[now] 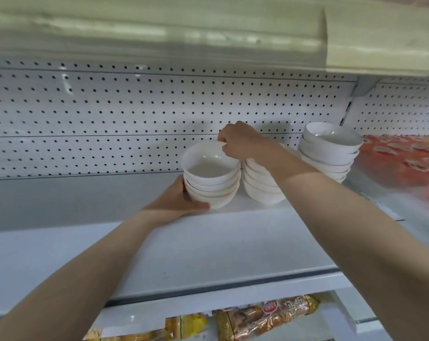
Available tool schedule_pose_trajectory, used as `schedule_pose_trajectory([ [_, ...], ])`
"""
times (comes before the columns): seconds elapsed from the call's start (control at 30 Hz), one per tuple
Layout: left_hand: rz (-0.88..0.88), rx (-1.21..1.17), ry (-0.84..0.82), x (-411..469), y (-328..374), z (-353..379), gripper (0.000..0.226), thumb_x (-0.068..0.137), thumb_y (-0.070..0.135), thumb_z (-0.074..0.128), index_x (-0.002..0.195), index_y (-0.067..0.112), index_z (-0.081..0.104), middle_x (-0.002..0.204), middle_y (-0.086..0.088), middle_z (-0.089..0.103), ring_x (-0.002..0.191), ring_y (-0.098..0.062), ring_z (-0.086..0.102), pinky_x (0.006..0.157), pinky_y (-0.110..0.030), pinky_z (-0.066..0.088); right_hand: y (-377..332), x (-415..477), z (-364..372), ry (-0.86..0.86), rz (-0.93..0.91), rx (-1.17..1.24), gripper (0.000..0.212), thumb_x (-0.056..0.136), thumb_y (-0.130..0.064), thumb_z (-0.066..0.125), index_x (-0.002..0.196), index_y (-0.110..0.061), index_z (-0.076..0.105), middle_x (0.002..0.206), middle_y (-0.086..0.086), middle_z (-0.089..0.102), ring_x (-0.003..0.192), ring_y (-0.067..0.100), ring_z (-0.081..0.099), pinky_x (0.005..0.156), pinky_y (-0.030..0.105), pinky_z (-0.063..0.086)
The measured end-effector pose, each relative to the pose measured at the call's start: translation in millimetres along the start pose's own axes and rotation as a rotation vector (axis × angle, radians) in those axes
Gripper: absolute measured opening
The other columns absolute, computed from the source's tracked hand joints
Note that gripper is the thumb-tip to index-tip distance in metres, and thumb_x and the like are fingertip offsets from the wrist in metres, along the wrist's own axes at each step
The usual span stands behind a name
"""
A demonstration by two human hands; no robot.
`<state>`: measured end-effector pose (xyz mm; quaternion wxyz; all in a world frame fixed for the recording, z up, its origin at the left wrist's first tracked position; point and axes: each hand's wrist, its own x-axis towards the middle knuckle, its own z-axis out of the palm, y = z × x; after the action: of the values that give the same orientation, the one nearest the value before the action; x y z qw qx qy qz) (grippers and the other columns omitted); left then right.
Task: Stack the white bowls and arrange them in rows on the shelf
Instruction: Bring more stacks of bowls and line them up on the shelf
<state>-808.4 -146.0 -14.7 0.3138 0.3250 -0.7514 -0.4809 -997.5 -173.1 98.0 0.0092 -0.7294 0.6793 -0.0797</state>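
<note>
Three stacks of white bowls stand near the back of a white shelf [208, 242]. My left hand [179, 200] grips the base of the left stack [212, 178] from its left side. My right hand [240, 141] pinches the far rim of that stack's top bowl. The middle stack [260, 188] stands just to the right, partly hidden behind my right wrist. The right stack [329, 151] is taller and stands further back right.
A white pegboard wall [134, 114] backs the shelf. An upper shelf [208, 28] hangs overhead. Red and orange packages [403, 158] lie to the right of the bowls. Snack packets [265, 316] fill the shelf below.
</note>
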Motion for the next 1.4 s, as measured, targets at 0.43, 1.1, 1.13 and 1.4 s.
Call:
schedule_pose_trajectory([
  [0.43, -0.05, 0.097, 0.024, 9.7, -12.3, -1.3, 0.068, 0.08, 0.004, 0.078, 0.127, 0.037, 0.04, 0.125, 0.02, 0.058, 0.111, 0.013, 0.055, 0.084, -0.007, 0.046, 13.7, 7.0, -0.7, -0.013, 0.022, 0.138, 0.026, 0.087, 0.001, 0.048, 0.09, -0.016, 0.067, 0.068, -0.003, 0.054, 0.056, 0.012, 0.045, 0.047, 0.02, 0.033],
  [1.1, -0.2, 0.88, 0.268, -37.5, 11.9, -75.3, 0.071, 0.087, 0.043, 0.068, 0.147, 0.021, 0.037, 0.147, 0.001, 0.046, 0.133, -0.02, 0.045, 0.109, -0.034, 0.036, -43.9, 25.8, 8.1, 0.349, -0.246, -0.138, 0.029, 0.099, -0.02, 0.04, 0.119, -0.018, 0.061, 0.102, 0.012, 0.068, 0.109, 0.032, 0.052, 0.088, 0.04, 0.041],
  [1.13, -0.2, 0.93, 0.298, -46.5, 16.2, -84.0, 0.067, 0.089, 0.043, 0.066, 0.146, 0.022, 0.039, 0.147, 0.0, 0.046, 0.132, -0.021, 0.045, 0.108, -0.034, 0.036, -54.1, 25.8, 10.4, 0.376, -0.286, -0.149, 0.03, 0.1, -0.019, 0.041, 0.123, -0.017, 0.06, 0.101, 0.015, 0.068, 0.11, 0.033, 0.052, 0.089, 0.041, 0.041],
  [1.4, -0.288, 1.174, 0.509, -153.7, 37.3, -166.2, 0.056, 0.093, 0.041, 0.059, 0.144, 0.028, 0.04, 0.149, 0.003, 0.04, 0.133, -0.021, 0.042, 0.104, -0.035, 0.041, -171.1, 12.9, 32.5, 0.42, -0.564, -0.17, 0.038, 0.095, -0.013, 0.047, 0.133, -0.013, 0.054, 0.106, 0.013, 0.07, 0.105, 0.038, 0.056, 0.086, 0.042, 0.042],
])
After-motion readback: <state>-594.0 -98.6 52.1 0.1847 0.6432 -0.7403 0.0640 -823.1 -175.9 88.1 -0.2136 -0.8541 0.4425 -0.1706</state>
